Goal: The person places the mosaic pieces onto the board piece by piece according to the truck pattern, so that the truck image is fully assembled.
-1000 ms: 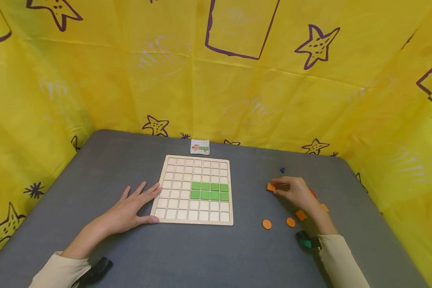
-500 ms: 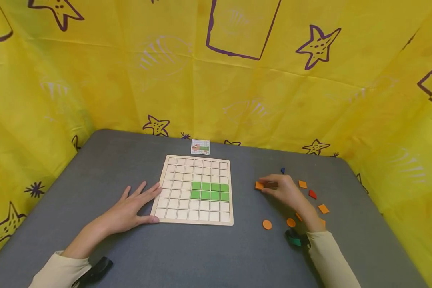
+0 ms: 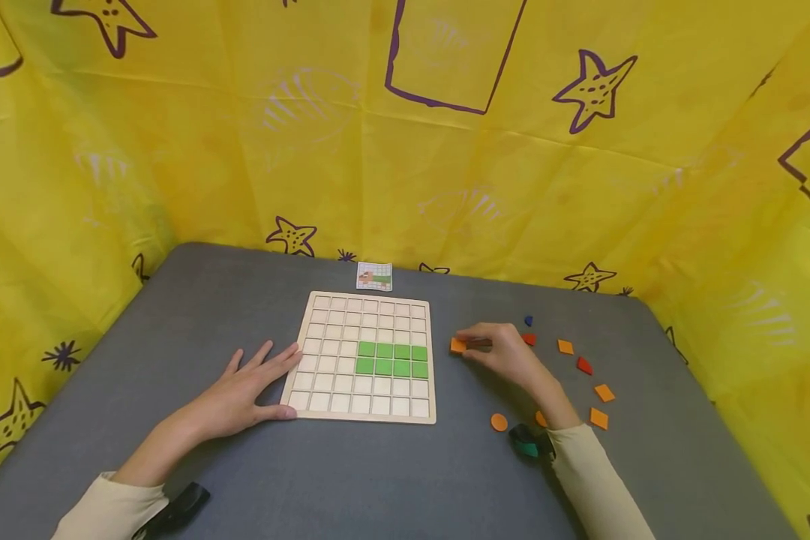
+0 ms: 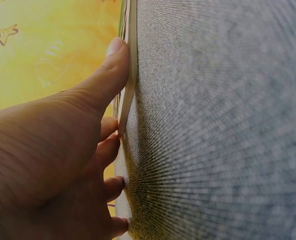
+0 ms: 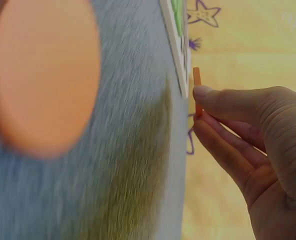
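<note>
A square wooden grid board [image 3: 324,414] lies in the middle of the table, with two rows of green square tiles [image 3: 383,366] set in its right half. My left hand [image 3: 239,394] rests with spread, straight fingers on the board's left edge; the left wrist view shows the thumb along the rim. Between thumb and fingers my right hand [image 3: 506,351] pinches an orange square tile [image 3: 457,346], just right of the board. Edge-on in the right wrist view, that tile [image 5: 197,92] is held above the table.
Right of the board lie orange squares [image 3: 598,418], orange discs [image 3: 499,422], red pieces [image 3: 584,365] and a small blue piece [image 3: 529,320]. A small picture card [image 3: 374,276] lies behind the board. Yellow patterned cloth [image 3: 405,165] surrounds the grey table.
My right hand has moved left toward the board, carrying the orange square tile. Loose pieces that it covered now show. My left hand has stayed put on the board.
</note>
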### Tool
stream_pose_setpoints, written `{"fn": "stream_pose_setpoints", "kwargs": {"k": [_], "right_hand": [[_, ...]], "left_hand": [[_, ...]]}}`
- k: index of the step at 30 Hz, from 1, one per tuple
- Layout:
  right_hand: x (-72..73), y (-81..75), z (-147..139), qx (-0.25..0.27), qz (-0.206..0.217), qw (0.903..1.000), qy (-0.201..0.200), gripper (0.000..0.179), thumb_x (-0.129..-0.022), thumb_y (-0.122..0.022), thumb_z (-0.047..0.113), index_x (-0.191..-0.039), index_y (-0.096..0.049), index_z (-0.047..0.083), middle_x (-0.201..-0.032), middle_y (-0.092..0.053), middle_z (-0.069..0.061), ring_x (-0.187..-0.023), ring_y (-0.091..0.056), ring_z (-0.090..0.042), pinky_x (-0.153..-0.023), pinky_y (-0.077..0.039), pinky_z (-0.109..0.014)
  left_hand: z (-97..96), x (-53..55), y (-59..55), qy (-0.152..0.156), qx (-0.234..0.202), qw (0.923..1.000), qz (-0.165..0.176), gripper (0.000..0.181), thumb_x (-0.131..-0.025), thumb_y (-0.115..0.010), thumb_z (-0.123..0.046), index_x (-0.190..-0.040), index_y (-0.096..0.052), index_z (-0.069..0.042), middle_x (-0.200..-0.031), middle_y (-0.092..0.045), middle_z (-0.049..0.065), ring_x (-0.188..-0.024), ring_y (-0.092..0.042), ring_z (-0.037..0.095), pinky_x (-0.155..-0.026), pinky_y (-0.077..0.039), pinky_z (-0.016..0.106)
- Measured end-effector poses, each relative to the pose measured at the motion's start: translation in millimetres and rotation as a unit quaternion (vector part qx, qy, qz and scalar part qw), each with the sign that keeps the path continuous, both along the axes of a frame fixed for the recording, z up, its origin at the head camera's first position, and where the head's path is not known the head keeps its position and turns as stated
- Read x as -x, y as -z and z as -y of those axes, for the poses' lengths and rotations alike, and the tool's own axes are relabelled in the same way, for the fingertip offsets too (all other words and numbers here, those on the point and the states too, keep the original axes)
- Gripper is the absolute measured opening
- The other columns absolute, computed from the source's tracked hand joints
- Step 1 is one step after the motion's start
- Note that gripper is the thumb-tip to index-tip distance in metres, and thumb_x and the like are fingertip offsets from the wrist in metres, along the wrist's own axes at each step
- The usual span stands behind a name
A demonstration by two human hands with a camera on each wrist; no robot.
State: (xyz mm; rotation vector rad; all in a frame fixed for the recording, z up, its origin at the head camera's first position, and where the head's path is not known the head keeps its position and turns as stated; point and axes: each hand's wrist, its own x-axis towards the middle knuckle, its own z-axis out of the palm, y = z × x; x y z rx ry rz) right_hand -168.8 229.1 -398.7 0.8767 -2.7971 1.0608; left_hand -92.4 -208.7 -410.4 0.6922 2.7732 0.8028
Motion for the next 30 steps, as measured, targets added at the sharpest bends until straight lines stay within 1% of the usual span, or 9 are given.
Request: {"fn": "stream_pose_setpoints", "kwargs": {"k": [6,11,17,27,30], "right_hand": [[1.2,-0.1,17,0.012,0.0,0.9999,-0.006,0.03,-0.08,-0.078,-0.002,-0.11,-0.073,-0.001,-0.105,-0.073,-0.011,-0.094,-0.071,-0.022,-0.082,-0.057,-0.031],[3.3,-1.1,33,0.009,0.004,0.9998,-0.02,0.031,-0.081,-0.078,0.0,-0.112,-0.073,0.0,-0.106,-0.073,-0.009,-0.095,-0.071,-0.02,-0.083,-0.056,-0.03],[5.0,-0.6,51,0.005,-0.005,0.9992,-0.038,0.03,-0.081,-0.079,0.0,-0.11,-0.074,0.0,-0.103,-0.073,-0.009,-0.094,-0.07,-0.019,-0.082,-0.057,-0.029],[6.5,-0.4,76,-0.01,-0.011,0.9985,-0.053,0.026,-0.084,-0.076,0.004,-0.11,-0.074,0.004,-0.105,-0.074,-0.006,-0.096,-0.07,-0.018,-0.082,-0.057,-0.03],[7.6,-0.8,84,-0.011,-0.008,0.9984,-0.055,0.026,-0.085,-0.077,0.006,-0.111,-0.074,0.004,-0.106,-0.074,-0.006,-0.098,-0.069,-0.018,-0.084,-0.056,-0.029]], "left_hand": [[0.0,-0.3,-1.0,-0.001,0.003,1.0,0.004,0.095,-0.079,-0.067,-0.062,-0.153,-0.035,-0.012,-0.159,-0.028,0.012,-0.144,-0.012,0.05,-0.107,-0.001,0.072],[0.2,0.2,-1.0,-0.003,0.007,1.0,0.006,0.095,-0.079,-0.067,-0.062,-0.153,-0.035,-0.012,-0.159,-0.028,0.012,-0.144,-0.012,0.05,-0.106,-0.001,0.072],[0.0,0.1,-0.4,-0.002,0.006,1.0,0.005,0.096,-0.079,-0.067,-0.063,-0.153,-0.034,-0.012,-0.159,-0.028,0.012,-0.144,-0.012,0.05,-0.107,-0.001,0.072],[0.0,-0.7,0.0,-0.001,0.003,1.0,0.008,0.095,-0.08,-0.067,-0.062,-0.154,-0.033,-0.012,-0.16,-0.027,0.012,-0.145,-0.011,0.05,-0.107,0.0,0.072],[0.6,-1.0,-0.7,-0.004,0.003,0.9999,0.009,0.095,-0.08,-0.068,-0.06,-0.154,-0.033,-0.012,-0.16,-0.027,0.011,-0.145,-0.011,0.049,-0.108,0.001,0.071]]}}
